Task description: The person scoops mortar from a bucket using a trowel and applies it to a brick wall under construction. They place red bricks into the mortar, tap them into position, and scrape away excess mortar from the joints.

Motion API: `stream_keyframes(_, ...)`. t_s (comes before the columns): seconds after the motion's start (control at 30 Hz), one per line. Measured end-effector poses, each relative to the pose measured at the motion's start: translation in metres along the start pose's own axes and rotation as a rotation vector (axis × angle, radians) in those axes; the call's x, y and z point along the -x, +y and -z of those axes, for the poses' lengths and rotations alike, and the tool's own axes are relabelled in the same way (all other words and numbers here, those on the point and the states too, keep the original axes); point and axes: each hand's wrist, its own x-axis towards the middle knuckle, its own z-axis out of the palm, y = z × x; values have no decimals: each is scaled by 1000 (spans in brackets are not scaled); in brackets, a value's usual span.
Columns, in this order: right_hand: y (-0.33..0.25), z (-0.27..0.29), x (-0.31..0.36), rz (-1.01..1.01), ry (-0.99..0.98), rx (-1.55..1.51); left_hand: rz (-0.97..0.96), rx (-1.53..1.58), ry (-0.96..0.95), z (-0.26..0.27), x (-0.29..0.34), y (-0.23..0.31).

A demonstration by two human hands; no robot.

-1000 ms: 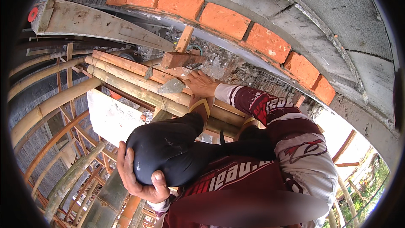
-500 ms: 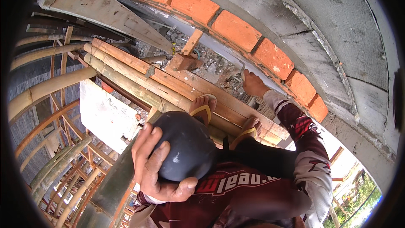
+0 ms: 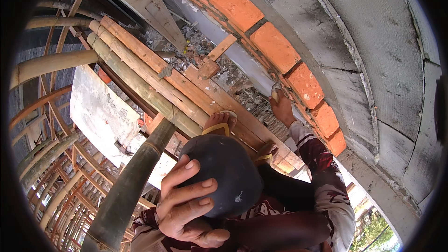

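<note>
My left hand [image 3: 186, 210] is curled with spread fingers around a smooth, black, rounded bowl-like thing [image 3: 224, 172] near my chest; its inside is hidden from view. My right hand [image 3: 282, 109] grips the pale handle of a small trowel [image 3: 275, 94], mostly hidden by the hand. The trowel's tip is close to the lower edge of a curved row of orange bricks [image 3: 275, 46]. Grey mortar shows in the joints between them. Beyond the row rises a curved grey block wall [image 3: 382, 42].
My sandalled feet stand on wooden planks [image 3: 186, 91] beside bamboo poles [image 3: 140, 84]. A wood block [image 3: 208, 70] sits on the planks near rubble [image 3: 249, 95]. A thick bamboo post [image 3: 133, 182] rises at left, by a whitish board [image 3: 98, 107]. Bamboo scaffolding [image 3: 60, 182] lies beyond.
My right hand has turned, bringing the trowel up closer to the bricks. The black bowl-like thing sits further right in view, and my left fingers lie further across it. The whole view has shifted.
</note>
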Motion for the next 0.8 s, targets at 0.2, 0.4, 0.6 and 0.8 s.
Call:
stream_keyframes(0.2,-31,-28,-29,82,-12,10,12,69,76,-1,4,-3)
stream_keyframes(0.4,-29,-36,-52,-18,35,-78,15,38,17,6,-3,-3)
stream_keyframes(0.6,-2,-59,-8,0,114,-79,43,41,86,12,3,-4)
stream_keyframes(0.8,-12,-60,-24,67,163,-124,53,58,85,13,3,-5)
